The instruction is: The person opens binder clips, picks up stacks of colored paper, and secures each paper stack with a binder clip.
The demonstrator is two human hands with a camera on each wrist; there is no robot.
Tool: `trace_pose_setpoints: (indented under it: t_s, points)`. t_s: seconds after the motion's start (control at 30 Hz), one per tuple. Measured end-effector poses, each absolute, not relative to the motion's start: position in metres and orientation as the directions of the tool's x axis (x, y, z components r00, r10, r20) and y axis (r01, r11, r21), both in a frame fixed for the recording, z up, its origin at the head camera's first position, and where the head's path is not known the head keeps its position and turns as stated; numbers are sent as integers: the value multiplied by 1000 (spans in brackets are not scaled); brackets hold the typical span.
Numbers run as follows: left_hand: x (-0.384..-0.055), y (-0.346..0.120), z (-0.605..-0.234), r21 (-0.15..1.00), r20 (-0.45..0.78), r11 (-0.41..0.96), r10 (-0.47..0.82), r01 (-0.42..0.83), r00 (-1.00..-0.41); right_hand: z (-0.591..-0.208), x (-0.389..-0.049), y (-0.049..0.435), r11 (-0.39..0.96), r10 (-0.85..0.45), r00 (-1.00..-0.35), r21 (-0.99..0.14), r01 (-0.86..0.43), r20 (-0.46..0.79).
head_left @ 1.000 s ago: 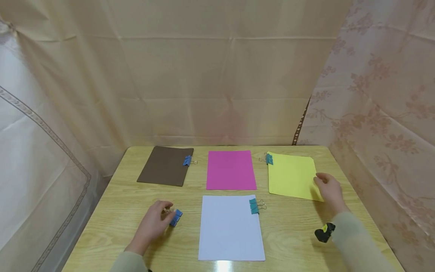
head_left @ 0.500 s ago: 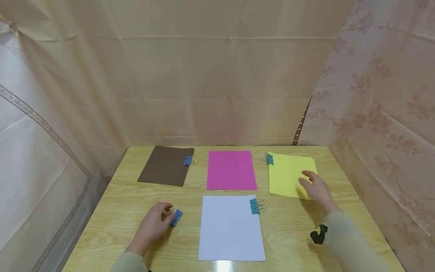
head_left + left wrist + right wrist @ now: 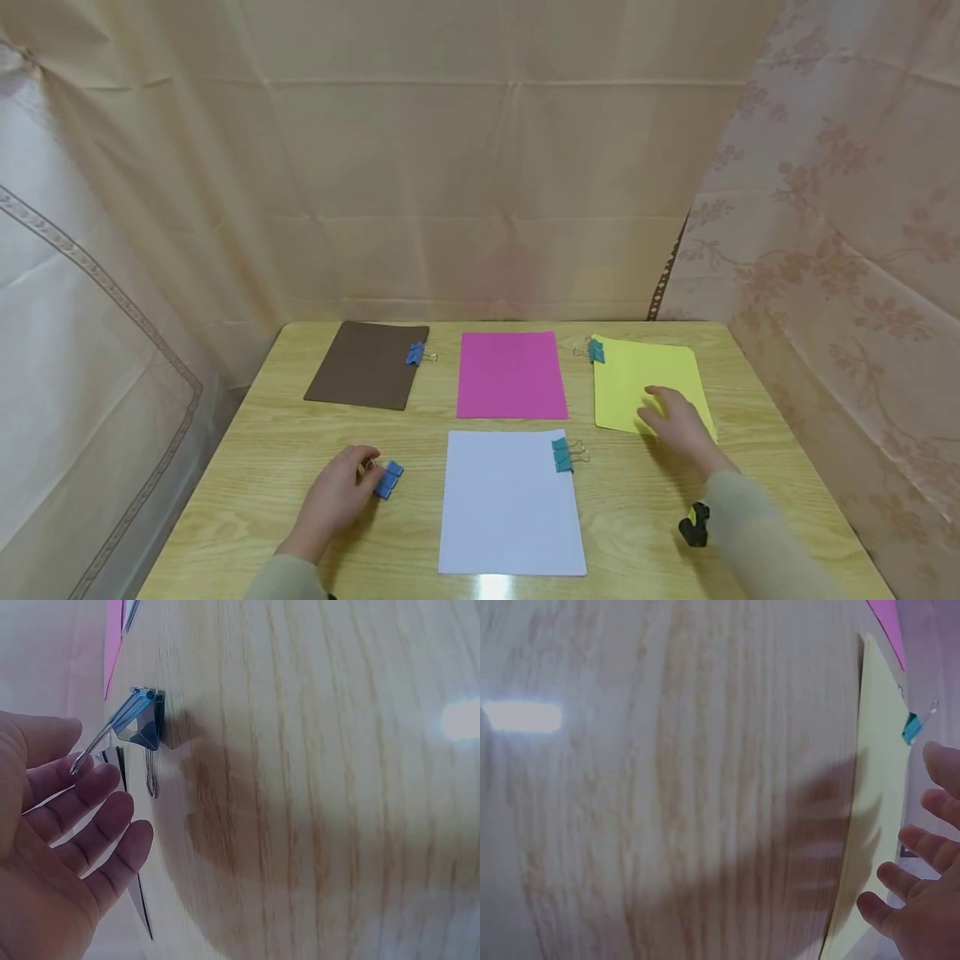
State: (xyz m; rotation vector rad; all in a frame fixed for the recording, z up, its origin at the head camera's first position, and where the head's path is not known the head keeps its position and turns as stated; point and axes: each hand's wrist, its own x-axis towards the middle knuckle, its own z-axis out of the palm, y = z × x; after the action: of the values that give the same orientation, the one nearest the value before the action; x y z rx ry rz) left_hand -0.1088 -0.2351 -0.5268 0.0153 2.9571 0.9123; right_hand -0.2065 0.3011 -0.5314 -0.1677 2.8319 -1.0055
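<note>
Left hand [image 3: 335, 500]: fingers loosely spread, fingertips at the wire handle of a loose blue binder clip [image 3: 388, 480] lying on the worktop [image 3: 247, 492], left of the white paper [image 3: 510, 504]. Right hand [image 3: 678, 423]: fingers extended, holding nothing, over the near edge of the yellow paper [image 3: 637, 375].

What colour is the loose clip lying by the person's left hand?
Blue. The binder clip beside the left hand shows best in the head view.

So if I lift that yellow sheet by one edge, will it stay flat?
Probably not: the yellow sheet looks thin and would likely droop. The teal clip at its corner may weigh that corner down. It should slide easily on the glossy table.
</note>
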Motion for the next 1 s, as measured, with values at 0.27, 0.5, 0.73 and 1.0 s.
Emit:
trace_pose_setpoints:
  t_s: [0.27,0.5,0.73,1.0]
  points:
    - [-109,-237,-529,540,6,841,31,29,-1000,-540,-206,296,864,-161,-984,-493,-102,-80]
    - [-109,-237,-528,530,33,846,41,52,-999,-549,-203,294,899,-137,-987,-430,-86,-88]
    - [-111,-236,-528,523,24,852,25,34,-999,-551,-199,295,902,-163,-986,-412,-133,-37]
    - [-111,-237,-527,528,18,849,12,20,-1000,-552,-198,295,897,-162,-986,-422,-129,-42]
